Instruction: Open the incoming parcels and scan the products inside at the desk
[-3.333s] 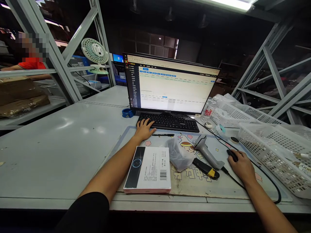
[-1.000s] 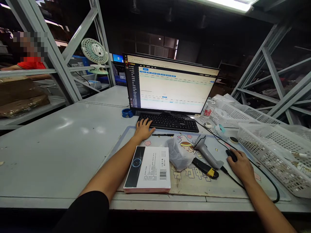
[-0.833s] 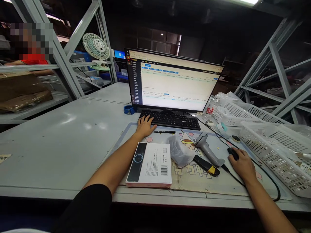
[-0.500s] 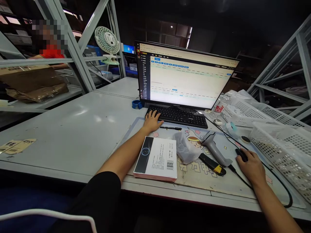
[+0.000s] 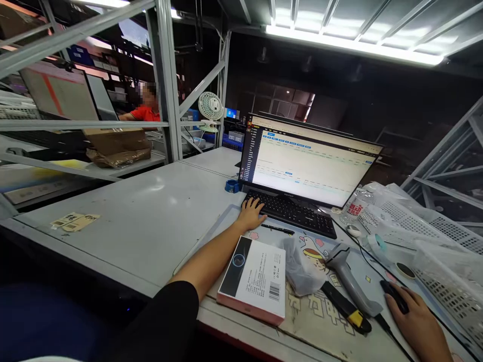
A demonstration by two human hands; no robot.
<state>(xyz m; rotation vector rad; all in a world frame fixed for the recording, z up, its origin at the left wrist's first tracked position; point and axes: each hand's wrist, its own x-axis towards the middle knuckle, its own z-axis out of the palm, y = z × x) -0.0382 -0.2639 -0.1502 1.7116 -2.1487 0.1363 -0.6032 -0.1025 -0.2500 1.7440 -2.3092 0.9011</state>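
Note:
My left hand (image 5: 249,214) lies on the left end of the black keyboard (image 5: 298,215), its fingers spread over the keys. At the right, my right hand (image 5: 417,317) is wrapped over a black computer mouse (image 5: 394,296). Behind the keyboard stands a lit monitor (image 5: 305,161) showing a web page with tables. Between my arms lie a white and black box (image 5: 256,281) with a barcode, a crumpled plastic bag (image 5: 304,269), a grey barcode scanner (image 5: 352,281) and a black and yellow utility knife (image 5: 347,307). A black pen (image 5: 278,229) sits just below the keyboard.
White perforated baskets (image 5: 449,281) line the right side, beside a clear bottle (image 5: 354,206) and tape rolls (image 5: 405,270). A blue tape roll (image 5: 232,186) is left of the monitor. Cardboard tags (image 5: 75,221) lie at left. Beyond the metal frame (image 5: 169,80) sits a person in red (image 5: 145,113).
The camera view has tilted up and turned left, so the desk items appear lower and further right. Both hands stay at the keyboard and the mouse.

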